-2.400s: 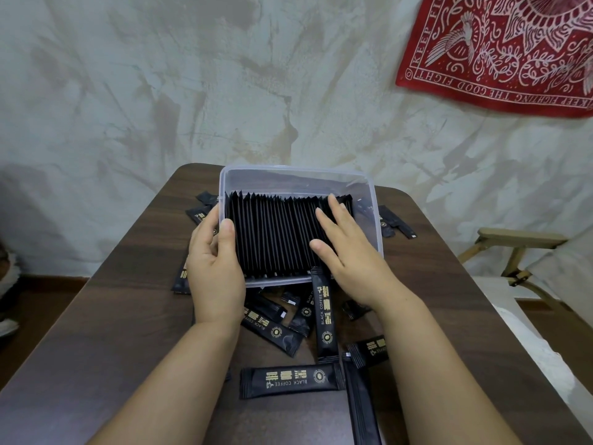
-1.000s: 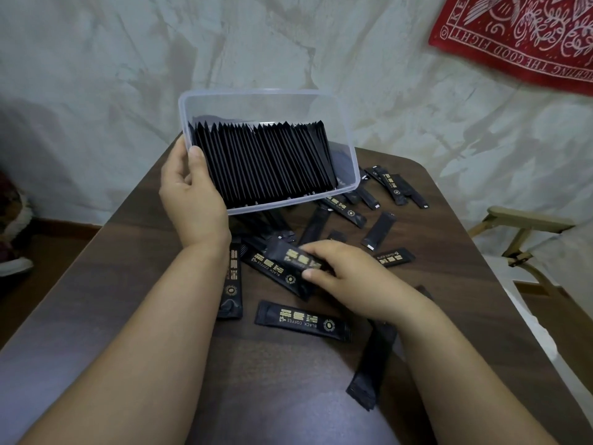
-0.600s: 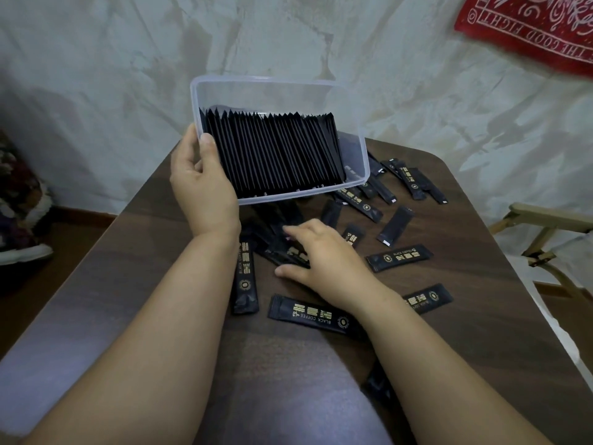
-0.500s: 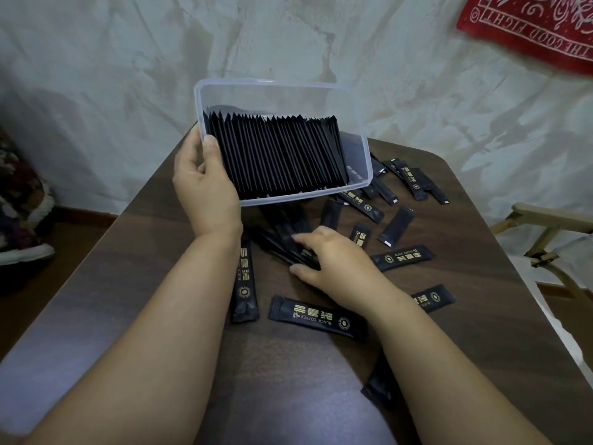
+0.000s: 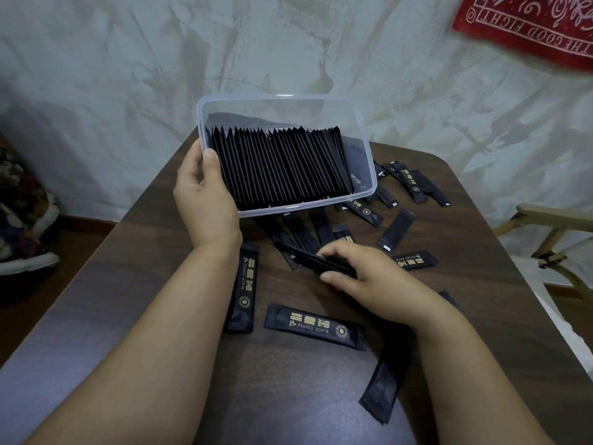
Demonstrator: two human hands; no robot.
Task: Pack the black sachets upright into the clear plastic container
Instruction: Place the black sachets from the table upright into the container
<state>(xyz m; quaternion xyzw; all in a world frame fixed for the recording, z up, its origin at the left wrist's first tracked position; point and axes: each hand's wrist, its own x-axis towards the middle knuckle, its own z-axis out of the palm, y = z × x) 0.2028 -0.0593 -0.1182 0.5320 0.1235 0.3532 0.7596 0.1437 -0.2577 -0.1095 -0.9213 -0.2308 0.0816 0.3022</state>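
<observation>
Over the far table (image 5: 154, 284), my left hand (image 5: 205, 200) grips the tilted container (image 5: 279, 98); right hand (image 5: 372, 274) pinches sachets (image 5: 308, 260); tilt may spill the row (image 5: 282, 168).

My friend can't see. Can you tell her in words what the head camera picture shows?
A person's left hand holds a clear plastic container, tilted and nearly full of upright black sachets, above a dark wooden table. The right hand pinches a few loose black sachets from many scattered there.

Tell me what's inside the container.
A packed row of upright sachets fills most of the container, leaving a gap at its right end. Its floor beneath the row is covered.
</observation>
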